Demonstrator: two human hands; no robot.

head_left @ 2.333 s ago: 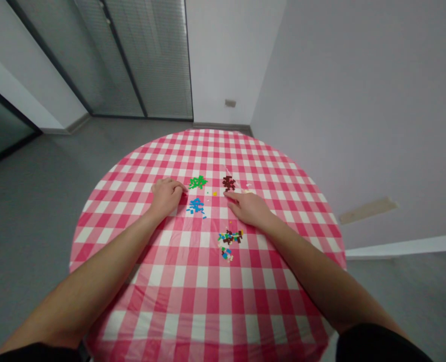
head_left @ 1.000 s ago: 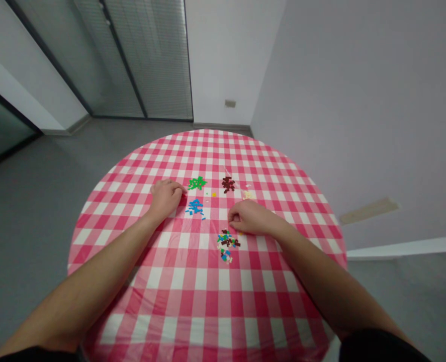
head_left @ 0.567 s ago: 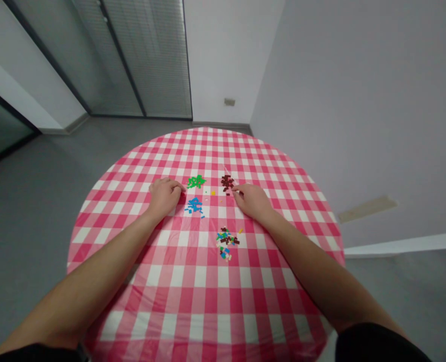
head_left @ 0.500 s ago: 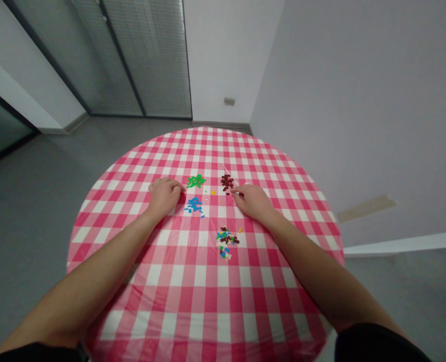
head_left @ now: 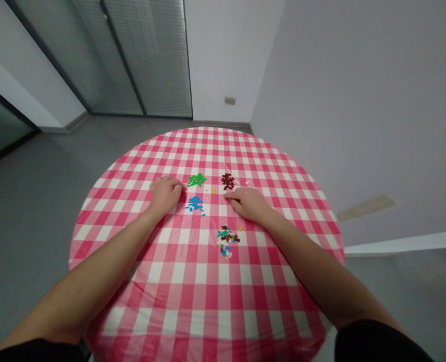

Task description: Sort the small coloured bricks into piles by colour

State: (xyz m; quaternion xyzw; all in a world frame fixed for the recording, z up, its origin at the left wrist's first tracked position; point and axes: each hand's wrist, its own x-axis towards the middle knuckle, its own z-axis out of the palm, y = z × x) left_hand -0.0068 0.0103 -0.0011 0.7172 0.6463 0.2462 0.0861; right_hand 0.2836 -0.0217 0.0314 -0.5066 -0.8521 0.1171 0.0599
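Observation:
My left hand [head_left: 166, 192] rests on the tablecloth, its fingers loosely bent and nothing visible in them. Just right of it are a pile of small green bricks [head_left: 196, 180] and, nearer me, a pile of small blue bricks [head_left: 195, 203]. My right hand [head_left: 247, 203] lies palm down, index finger stretched left with its tip at the cloth and the thumb apart below. Above that finger sits a dark brown brick pile [head_left: 228, 181]. A yellow brick [head_left: 213, 191] and tiny pale bits lie left of the fingertip. Closer to me is a mixed-colour brick pile [head_left: 227, 236].
A pink-and-white checked tablecloth [head_left: 192, 296] covers the round table. One loose yellow piece [head_left: 241, 229] lies beside the mixed pile, and small whitish pieces [head_left: 248, 182] lie beyond my right hand. A wall [head_left: 358, 100] stands close on the right.
My right hand has shifted slightly left and toward me, from the brown pile's near edge to the cloth below it. A brown brick by its fingertips no longer shows separately. My left hand stays put.

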